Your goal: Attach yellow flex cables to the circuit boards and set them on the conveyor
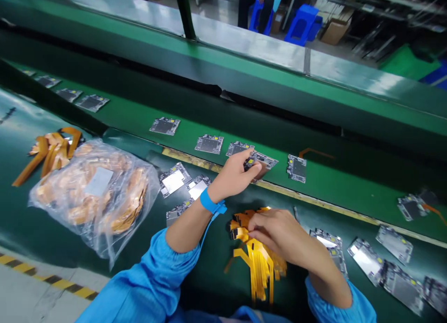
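Observation:
My left hand, with a blue strap on its wrist, grips a circuit board by its left end. That board is tilted above the near edge of the green belt, partly over another circuit board lying there. Closer to me, my right hand is closed at the top of a pile of orange flex cables, its thumb and fingertips pinching a flex cable. Its other fingers curl inward and partly hide the pile. Several boards with silvery shields lie beside my left forearm.
On the left, a clear plastic bag of flex cables rests near loose cables. More boards lie along the belt and at the right. A dark post rises behind; a seated person is beyond.

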Demonstrator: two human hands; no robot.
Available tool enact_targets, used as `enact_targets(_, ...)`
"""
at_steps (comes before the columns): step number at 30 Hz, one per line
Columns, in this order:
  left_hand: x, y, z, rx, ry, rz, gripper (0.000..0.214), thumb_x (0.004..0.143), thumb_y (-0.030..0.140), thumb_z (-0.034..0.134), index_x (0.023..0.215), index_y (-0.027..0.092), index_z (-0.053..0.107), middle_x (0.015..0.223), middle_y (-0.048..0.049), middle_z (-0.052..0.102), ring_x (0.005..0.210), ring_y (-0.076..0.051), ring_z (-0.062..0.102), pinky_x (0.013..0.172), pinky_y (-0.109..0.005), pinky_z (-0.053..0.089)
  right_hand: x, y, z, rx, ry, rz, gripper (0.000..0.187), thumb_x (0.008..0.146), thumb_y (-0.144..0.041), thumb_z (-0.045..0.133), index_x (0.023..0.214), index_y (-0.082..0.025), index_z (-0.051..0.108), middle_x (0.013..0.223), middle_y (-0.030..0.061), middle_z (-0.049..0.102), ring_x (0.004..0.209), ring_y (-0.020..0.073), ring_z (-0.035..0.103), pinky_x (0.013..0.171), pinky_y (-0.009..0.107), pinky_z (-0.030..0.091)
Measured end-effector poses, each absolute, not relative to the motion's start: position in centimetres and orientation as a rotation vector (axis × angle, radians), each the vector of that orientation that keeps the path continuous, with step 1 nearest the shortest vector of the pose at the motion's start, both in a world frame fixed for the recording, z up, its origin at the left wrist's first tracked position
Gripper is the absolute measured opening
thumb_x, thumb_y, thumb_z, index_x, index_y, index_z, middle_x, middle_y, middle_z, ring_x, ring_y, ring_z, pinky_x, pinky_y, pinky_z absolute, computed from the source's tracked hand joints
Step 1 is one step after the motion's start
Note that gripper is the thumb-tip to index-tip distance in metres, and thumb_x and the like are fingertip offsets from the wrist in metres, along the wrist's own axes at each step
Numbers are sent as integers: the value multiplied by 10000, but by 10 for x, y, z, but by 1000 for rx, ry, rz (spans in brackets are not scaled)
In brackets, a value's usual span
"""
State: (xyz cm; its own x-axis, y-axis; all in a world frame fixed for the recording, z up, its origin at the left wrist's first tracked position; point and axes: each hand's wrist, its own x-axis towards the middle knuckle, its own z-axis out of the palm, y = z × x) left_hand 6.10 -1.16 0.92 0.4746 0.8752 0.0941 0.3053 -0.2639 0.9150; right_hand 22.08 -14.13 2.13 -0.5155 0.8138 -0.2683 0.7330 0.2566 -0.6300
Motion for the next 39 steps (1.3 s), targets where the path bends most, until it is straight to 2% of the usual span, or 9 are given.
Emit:
enact_targets(5, 62, -13, 12, 1766, 985, 682, 181, 909, 340, 590, 831, 177, 609, 759, -18, 651, 683, -164, 582, 624, -288, 477, 239, -140, 35, -1369, -2080, 991, 188, 1066, -253, 498, 1043, -234, 685, 941, 24, 713, 858, 156, 663, 765, 257, 485)
enact_targets(9, 65, -15, 13, 1842, 956, 630, 202, 872, 342, 632, 744, 196, 579, 660, -7, 618, 633, -165, 558, 560, -278, 422, 252, -138, 32, -1439, -1846, 700, 175, 1049, -246, 521, 1089, -221, 690, 946, 42, 714, 851, 164, 675, 765, 281, 533)
enact_targets(13, 69, -20, 20, 1903, 921, 444, 230, 882, 334, 599, 708, 198, 538, 628, 7, 582, 582, -149, 526, 532, -269, 359, 260, -136, 24, -1579, -1710, 367, 106, 1008, -238, 600, 1052, -215, 694, 879, 37, 713, 742, 165, 651, 695, 294, 541)
enact_targets(15, 71, -23, 24, 1932, 925, 363, 235, 883, 335, 596, 704, 199, 526, 626, 12, 563, 578, -145, 511, 531, -266, 338, 261, -134, 22, -1580, -1707, 293, 88, 1005, -208, 599, 1005, -211, 687, 879, 40, 715, 755, 167, 651, 702, 298, 539)
enact_targets(29, 74, -26, 25, 2027, 904, 263, 263, 893, 340, 586, 693, 207, 478, 597, 29, 478, 549, -133, 430, 538, -282, 253, 261, -132, 21, -1606, -1856, 305, 166, 1047, -208, 523, 992, -190, 679, 883, 61, 695, 805, 184, 642, 730, 314, 509)
enact_targets(39, 75, -25, 23, 2092, 875, 156, 268, 891, 360, 636, 713, 206, 507, 614, 27, 496, 559, -146, 453, 540, -281, 239, 268, -133, 27, -1653, -1960, 516, 190, 1050, -209, 515, 963, -184, 682, 888, 64, 687, 810, 193, 630, 723, 315, 479)
